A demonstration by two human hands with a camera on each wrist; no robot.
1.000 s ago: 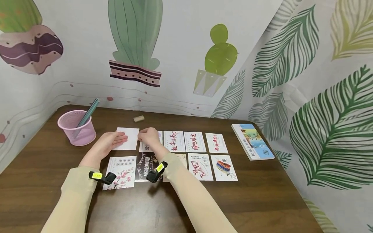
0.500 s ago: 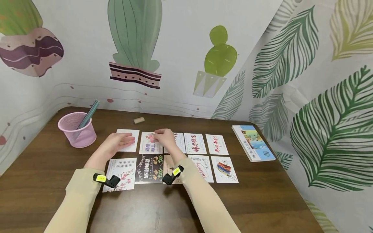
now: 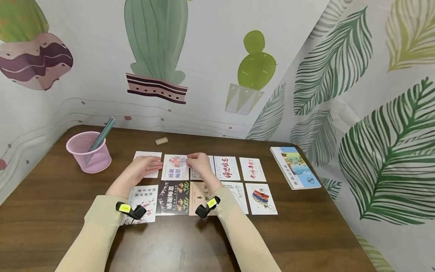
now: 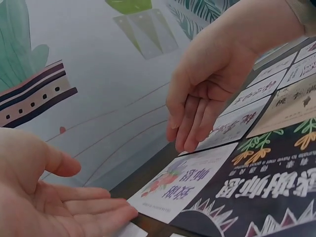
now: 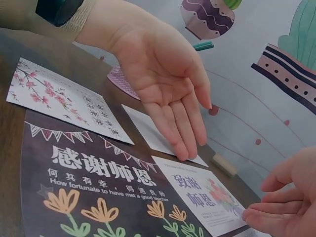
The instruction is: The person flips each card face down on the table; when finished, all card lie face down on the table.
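Two rows of printed cards lie on the brown table (image 3: 51,196). A white card with pink flowers (image 3: 175,167) (image 4: 185,180) (image 5: 207,197) lies second from the left in the far row. My left hand (image 3: 147,165) (image 4: 59,207) (image 5: 168,84) is at its left edge, over a blank white card (image 3: 146,155) (image 5: 153,133). My right hand (image 3: 198,162) (image 4: 207,94) (image 5: 286,202) is at its right edge. Both hands have straight fingers, palms facing each other, and hold nothing. A black card (image 3: 174,196) (image 4: 256,197) (image 5: 89,192) lies just in front.
A pink mesh cup (image 3: 89,152) with pens stands at the far left. A small cork-like block (image 3: 161,141) lies near the back wall. A book (image 3: 295,166) lies at the right edge. A cherry-blossom card (image 3: 142,198) (image 5: 64,101) is under my left forearm.
My right hand has moved right, off the flower card to its right edge, uncovering it. My left hand has slid right to the card's left edge.
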